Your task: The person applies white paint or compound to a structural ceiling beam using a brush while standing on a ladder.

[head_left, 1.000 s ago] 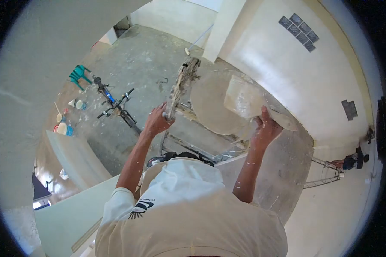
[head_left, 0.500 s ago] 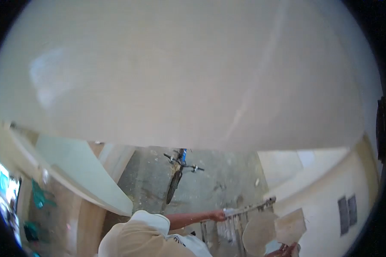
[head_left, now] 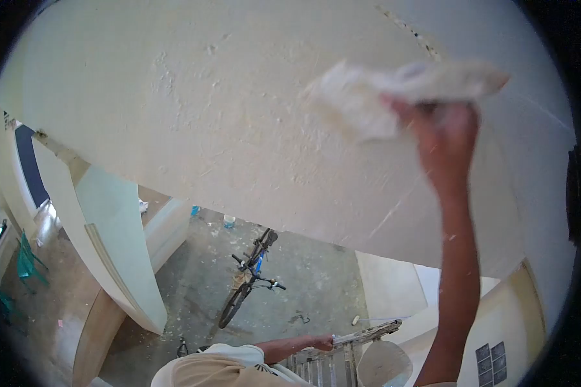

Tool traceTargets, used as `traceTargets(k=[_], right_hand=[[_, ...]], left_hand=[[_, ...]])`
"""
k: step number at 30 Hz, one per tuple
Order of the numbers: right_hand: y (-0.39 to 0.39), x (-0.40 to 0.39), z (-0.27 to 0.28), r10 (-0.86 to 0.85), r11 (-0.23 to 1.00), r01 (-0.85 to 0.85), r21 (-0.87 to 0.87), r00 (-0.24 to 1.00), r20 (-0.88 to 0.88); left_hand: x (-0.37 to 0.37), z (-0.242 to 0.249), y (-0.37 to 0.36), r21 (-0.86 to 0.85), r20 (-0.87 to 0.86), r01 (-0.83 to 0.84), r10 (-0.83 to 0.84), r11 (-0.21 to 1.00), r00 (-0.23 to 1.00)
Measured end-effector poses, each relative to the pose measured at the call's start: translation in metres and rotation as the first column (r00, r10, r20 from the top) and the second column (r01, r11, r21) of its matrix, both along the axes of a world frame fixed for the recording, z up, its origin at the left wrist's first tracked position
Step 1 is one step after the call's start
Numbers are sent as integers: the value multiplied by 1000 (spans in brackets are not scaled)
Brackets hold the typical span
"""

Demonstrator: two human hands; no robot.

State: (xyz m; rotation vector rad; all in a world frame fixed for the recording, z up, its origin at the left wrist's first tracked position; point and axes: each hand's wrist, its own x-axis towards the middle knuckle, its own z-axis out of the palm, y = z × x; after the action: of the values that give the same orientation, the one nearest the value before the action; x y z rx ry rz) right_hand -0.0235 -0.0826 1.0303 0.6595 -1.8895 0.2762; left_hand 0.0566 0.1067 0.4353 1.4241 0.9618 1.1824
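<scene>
My right hand (head_left: 447,132) is raised high at the upper right, its fingers closed on a whitish sheet or cloth (head_left: 368,103), blurred by motion. The sheet is against or very near a large cream surface (head_left: 239,142) with rough, bumpy patches; actual contact is unclear. Low in the view, my left hand (head_left: 323,342) is closed round the top end of a worn ladder (head_left: 368,334). Beside the ladder, a round pale board or disc (head_left: 384,364) shows below my right forearm.
A bicycle (head_left: 252,278) stands on the grey floor below, with a small white bucket (head_left: 229,221) beyond it. Curved pale partitions (head_left: 119,226) rise at the left, near a green chair (head_left: 29,261). Vent blocks (head_left: 491,364) mark the right wall.
My right hand has risen from the bottom right to the upper surface with the sheet. My left hand stays at the ladder. The view has shifted, showing more of the floor and rough patches.
</scene>
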Motion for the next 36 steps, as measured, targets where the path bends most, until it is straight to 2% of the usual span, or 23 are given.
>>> traceTargets(k=[3, 5, 7, 10, 11, 12, 13, 14, 15, 17, 19, 20, 21, 23, 25, 28, 30, 31, 32, 33, 34, 35, 36], right_hand=[[-13, 17, 33, -312, 926, 357, 122, 907, -283], [-16, 26, 24, -245, 948, 290, 132, 928, -282], [-2, 23, -7, 180, 969, -174, -175, 984, 17], [11, 9, -55, 241, 958, -205, -201, 955, 174], [16, 2, -54, 105, 994, -98, -53, 981, 160], [20, -4, -50, -28, 996, 17, 91, 992, 124], [13, -1, -28, -19, 1000, 20, -5, 975, 220], [10, -2, -9, -49, 995, 41, 86, 994, 96], [8, 1, 10, -157, 955, 184, 232, 979, -130], [1, 2, 26, -114, 935, 179, 306, 969, -219], [6, -2, 30, -182, 564, 649, 510, 701, -690], [8, -8, 11, -13, 802, 321, 504, 853, -522], [11, -11, -16, -15, 800, 324, 505, 852, -524], [12, -6, -85, -208, 596, 261, 759, 964, -169], [1, 8, -155, -97, 655, 6, 755, 992, 76], [-4, 22, -186, -53, 678, -62, 733, 990, 133], [-2, 24, -162, -168, 905, -50, 423, 870, 463], [35, 7, -159, 63, 996, -90, 16, 807, 587], [18, -1, -116, -40, 927, 77, 367, 993, -107], [27, 0, -78, -437, 543, 657, 523, 753, -492], [8, -13, -36, -133, 937, 173, 304, 980, -148], [-3, -13, -3, -149, 813, 362, 456, 886, -439], [-9, -14, 29, -88, 740, 411, 532, 844, -529]], left_hand=[[-1, 0, 0, -15, -71, 1, -2, 1000, 997], [-2, 2, 0, -14, -108, -6, 4, 1000, 994], [-2, 4, -1, -6, -142, -22, 21, 1000, 990], [-4, 15, -6, -25, -204, -29, 23, 999, 979], [-5, 21, -11, -21, -201, -22, 17, 1000, 979], [-6, 41, -29, -19, -87, -24, 22, 1000, 996], [-7, 52, -39, -20, 29, -25, 26, 999, 999], [-8, 50, -39, -26, 33, -14, 15, 1000, 999], [-8, 43, -35, 34, -11, -53, 53, 998, 999], [-1, 31, -23, 100, -41, -73, 78, 992, 996], [-7, 19, -14, -40, 39, 78, -76, 996, 996], [-5, 15, -10, -1, -7, 47, -47, 999, 999], [-5, 3, -1, 0, -8, 50, -50, 999, 999], [3, -24, 17, 73, 92, -14, 7, 997, 996], [12, -17, 10, 58, 55, -13, 10, 998, 998], [-1, -33, -31, 20, -45, -37, 38, 999, 998], [5, 9, -18, -7, -98, -51, 50, 999, 994], [5, 28, -17, -24, -123, -55, 52, 998, 991], [3, 38, -24, -40, -150, -58, 51, 998, 987], [2, 49, -28, -54, -178, -61, 51, 997, 983], [-2, 53, -36, -66, -210, -70, 55, 995, 976], [-7, 60, -40, -74, -249, -87, 66, 993, 966], [-8, 63, -41, -118, -243, -80, 50, 990, 969]])
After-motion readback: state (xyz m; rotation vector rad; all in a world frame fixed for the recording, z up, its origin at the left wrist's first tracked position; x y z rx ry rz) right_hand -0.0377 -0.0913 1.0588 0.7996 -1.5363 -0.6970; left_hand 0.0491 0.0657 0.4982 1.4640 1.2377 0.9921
